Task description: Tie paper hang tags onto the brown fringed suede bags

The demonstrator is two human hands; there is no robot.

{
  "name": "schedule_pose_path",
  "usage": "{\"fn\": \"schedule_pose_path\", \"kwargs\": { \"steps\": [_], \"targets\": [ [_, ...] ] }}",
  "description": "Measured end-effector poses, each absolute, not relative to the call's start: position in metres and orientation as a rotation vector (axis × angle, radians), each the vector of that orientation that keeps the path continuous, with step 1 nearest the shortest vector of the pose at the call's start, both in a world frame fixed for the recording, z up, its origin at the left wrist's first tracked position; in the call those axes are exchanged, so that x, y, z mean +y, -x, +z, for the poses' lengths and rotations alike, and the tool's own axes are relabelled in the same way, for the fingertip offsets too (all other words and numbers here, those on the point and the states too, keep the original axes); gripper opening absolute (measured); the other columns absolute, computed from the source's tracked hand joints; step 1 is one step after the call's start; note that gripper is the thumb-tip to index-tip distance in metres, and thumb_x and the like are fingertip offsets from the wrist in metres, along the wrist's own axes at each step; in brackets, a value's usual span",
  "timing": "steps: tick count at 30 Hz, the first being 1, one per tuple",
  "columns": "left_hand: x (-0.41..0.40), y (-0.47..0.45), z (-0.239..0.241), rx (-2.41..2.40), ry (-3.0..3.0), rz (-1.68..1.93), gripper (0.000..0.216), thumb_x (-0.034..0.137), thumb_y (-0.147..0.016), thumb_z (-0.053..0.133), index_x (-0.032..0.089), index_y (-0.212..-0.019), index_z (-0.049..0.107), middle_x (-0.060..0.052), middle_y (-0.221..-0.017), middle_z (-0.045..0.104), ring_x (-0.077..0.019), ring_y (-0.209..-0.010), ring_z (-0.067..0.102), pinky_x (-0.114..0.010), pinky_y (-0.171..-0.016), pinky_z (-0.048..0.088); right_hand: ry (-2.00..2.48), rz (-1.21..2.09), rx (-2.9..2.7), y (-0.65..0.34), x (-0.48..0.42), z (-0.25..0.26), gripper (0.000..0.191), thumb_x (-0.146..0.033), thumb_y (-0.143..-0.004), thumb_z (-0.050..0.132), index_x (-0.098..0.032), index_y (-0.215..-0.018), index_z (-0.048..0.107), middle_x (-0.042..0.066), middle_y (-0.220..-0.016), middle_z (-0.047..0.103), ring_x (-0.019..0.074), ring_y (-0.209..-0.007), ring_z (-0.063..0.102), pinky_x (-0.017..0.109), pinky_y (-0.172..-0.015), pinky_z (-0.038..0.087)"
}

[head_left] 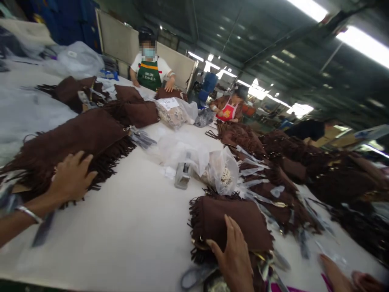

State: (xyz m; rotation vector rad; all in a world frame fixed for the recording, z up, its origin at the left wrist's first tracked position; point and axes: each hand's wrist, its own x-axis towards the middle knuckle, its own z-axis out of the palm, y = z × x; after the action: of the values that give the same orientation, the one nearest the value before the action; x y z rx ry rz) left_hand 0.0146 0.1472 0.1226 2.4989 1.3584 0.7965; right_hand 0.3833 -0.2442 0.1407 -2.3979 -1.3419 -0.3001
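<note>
My left hand (71, 176) lies with its fingers spread on the near edge of a large dark brown fringed bag (75, 136). A pale bracelet is on that wrist. At the lower centre, my right hand (235, 253) rests on the flap of another brown fringed bag (231, 213), its fingers stretched out and the thumb apart. That bag lies flat, with fringe along its left side. Wrapped straps and metal fittings (267, 263) stick out beneath it, partly hidden by my hand. Neither hand is closed round anything.
Between the bags, a tape dispenser (182, 175) stands on the white table (127, 227), beside a plastic bag of pale cords (223, 172). More fringed bags (273, 190) are heaped at right. A co-worker (148, 73) stands across the table; another person's hand (334, 271) shows at bottom right.
</note>
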Motion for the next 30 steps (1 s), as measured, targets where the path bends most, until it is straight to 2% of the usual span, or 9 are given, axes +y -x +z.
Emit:
{"fn": "schedule_pose_path", "kwargs": {
  "steps": [2, 5, 9, 12, 17, 21, 23, 27, 30],
  "targets": [
    [0.106, -0.029, 0.107, 1.325, -2.436, 0.822, 0.059, 0.059, -0.084, 0.044, 0.015, -0.118, 0.063, -0.015, -0.141, 0.047, -0.0368, -0.136, 0.034, -0.052, -0.114, 0.026, 2.423, -0.362, -1.542, -0.389, -0.261, 0.126, 0.078, -0.041, -0.082, 0.064, -0.017, -0.148, 0.030, 0.013, -0.151, 0.035, 0.0342, -0.139, 0.028, 0.049, -0.108, 0.031],
    [0.042, -0.073, 0.093, 1.064, -2.205, 0.611, 0.050, 0.056, -0.087, 0.043, 0.019, -0.112, 0.066, -0.011, -0.131, 0.058, -0.0292, -0.125, 0.050, -0.045, -0.109, 0.037, 2.406, -0.482, -1.692, -0.390, -0.272, 0.112, 0.068, -0.030, -0.083, 0.062, -0.019, -0.145, 0.037, 0.012, -0.153, 0.033, 0.0352, -0.140, 0.026, 0.051, -0.108, 0.029],
    [-0.030, -0.148, 0.100, 0.769, -1.641, 0.287, 0.049, 0.059, -0.085, 0.049, 0.017, -0.100, 0.067, -0.009, -0.101, 0.071, -0.0253, -0.098, 0.064, -0.037, -0.088, 0.051, 2.246, -0.706, -1.708, -0.402, -0.276, 0.110, 0.035, -0.027, -0.093, 0.052, -0.020, -0.126, 0.057, 0.009, -0.137, 0.054, 0.0295, -0.128, 0.044, 0.045, -0.104, 0.034],
    [-0.067, -0.190, 0.119, 0.669, -1.295, 0.185, 0.057, 0.065, -0.079, 0.056, 0.014, -0.102, 0.066, -0.013, -0.099, 0.070, -0.0263, -0.094, 0.065, -0.038, -0.083, 0.051, 2.168, -0.786, -1.657, -0.407, -0.274, 0.118, 0.027, -0.025, -0.096, 0.047, -0.018, -0.118, 0.061, 0.009, -0.120, 0.064, 0.0261, -0.110, 0.055, 0.041, -0.096, 0.039],
    [-0.101, -0.214, 0.139, 0.446, -0.705, 0.049, 0.054, 0.064, -0.082, 0.056, 0.016, -0.106, 0.064, -0.014, -0.112, 0.067, -0.0278, -0.105, 0.061, -0.042, -0.086, 0.051, 2.117, -0.584, -1.639, -0.360, -0.245, 0.134, 0.024, -0.018, -0.095, 0.046, -0.019, -0.114, 0.061, 0.009, -0.107, 0.066, 0.0254, -0.097, 0.056, 0.040, -0.085, 0.043],
    [-0.097, -0.203, 0.121, 0.672, -0.721, 0.262, 0.032, 0.041, -0.070, 0.078, 0.015, -0.080, 0.062, -0.005, -0.077, 0.068, -0.0191, -0.072, 0.063, -0.029, -0.065, 0.052, 1.997, -0.196, -1.797, -0.305, -0.214, 0.130, 0.013, -0.023, -0.092, 0.055, -0.023, -0.103, 0.061, 0.005, -0.101, 0.066, 0.0238, -0.088, 0.057, 0.039, -0.076, 0.047],
    [-0.088, -0.184, 0.107, 0.782, -0.828, 0.296, 0.034, 0.036, -0.065, 0.080, 0.015, -0.085, 0.062, -0.004, -0.077, 0.068, -0.0197, -0.070, 0.063, -0.028, -0.061, 0.052, 1.953, -0.108, -1.815, -0.298, -0.210, 0.128, 0.016, -0.027, -0.091, 0.058, -0.024, -0.107, 0.060, 0.004, -0.108, 0.065, 0.0237, -0.096, 0.058, 0.040, -0.084, 0.048],
    [-0.058, -0.125, 0.091, 0.883, -0.981, 0.256, 0.047, 0.041, -0.069, 0.074, 0.018, -0.107, 0.062, -0.008, -0.097, 0.071, -0.0274, -0.092, 0.066, -0.034, -0.071, 0.054, 2.147, -0.195, -1.666, -0.331, -0.221, 0.118, 0.038, -0.030, -0.092, 0.055, -0.022, -0.129, 0.053, 0.011, -0.131, 0.056, 0.0301, -0.120, 0.050, 0.049, -0.100, 0.042],
    [-0.017, -0.086, 0.092, 1.040, -1.269, 0.311, 0.043, 0.044, -0.067, 0.070, 0.015, -0.099, 0.065, -0.008, -0.088, 0.071, -0.0312, -0.089, 0.067, -0.040, -0.072, 0.055, 2.212, -0.078, -1.663, -0.349, -0.221, 0.097, 0.048, -0.032, -0.091, 0.055, -0.016, -0.136, 0.048, 0.015, -0.134, 0.054, 0.0308, -0.121, 0.052, 0.047, -0.098, 0.046]
  ]
}}
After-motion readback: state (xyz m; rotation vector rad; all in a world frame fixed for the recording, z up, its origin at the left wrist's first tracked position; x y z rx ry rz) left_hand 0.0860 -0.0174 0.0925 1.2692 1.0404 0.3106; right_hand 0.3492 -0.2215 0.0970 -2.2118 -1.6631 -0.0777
